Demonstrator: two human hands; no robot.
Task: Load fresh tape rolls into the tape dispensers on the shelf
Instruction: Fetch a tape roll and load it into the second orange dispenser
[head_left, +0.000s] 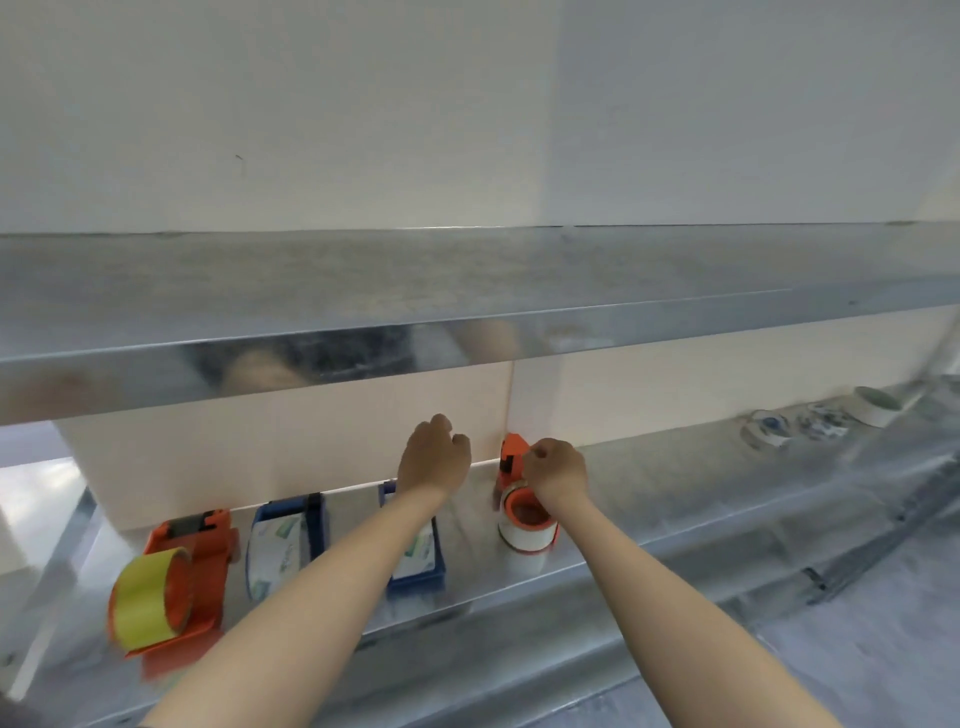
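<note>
Several tape dispensers stand in a row on a metal shelf (649, 493). At the left an orange dispenser (192, 561) carries a yellow roll (148, 597). Two blue dispensers follow, one (291, 540) with a white printed roll, the other (415, 561) partly hidden under my left forearm. An orange dispenser (511, 457) on the right carries a white roll (524, 540). My right hand (556, 470) grips the top of that orange dispenser. My left hand (434, 452) hovers above the second blue dispenser with fingers curled; nothing shows in it.
Loose tape rolls (821, 418) lie at the far right of the same shelf, among them a white roll (878, 408). A second metal shelf (467, 332) overhangs close above my hands. A pale wall panel closes off the back.
</note>
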